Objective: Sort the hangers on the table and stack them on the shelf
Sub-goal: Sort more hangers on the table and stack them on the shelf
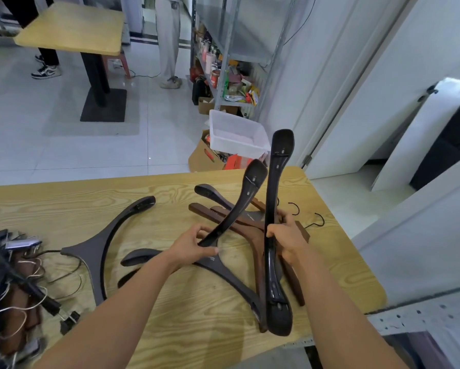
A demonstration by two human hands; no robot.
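light wood-grain desk (pixel 63 198) in a white-tiled room, metal shelf rack (pixel 233 53) behind. l hand (pixel 194 249) grip wrapped round a glossy black curved hanger (pixel 246 193), tilted up off the desk. r hand (pixel 289 239) grip closed round a 2nd glossy black hanger (pixel 278 166), held upright. brown wooden hangers (pixel 218 215) lie flat btwn & under them. matte dark-grey hanger (pixel 101 243) flat on the left.

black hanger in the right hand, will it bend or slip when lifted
Probably stiff: the black hanger stands upright in the right hand without sagging. Its glossy finish looks slippery, so it might slide. Thick, broad ends suggest some weight.
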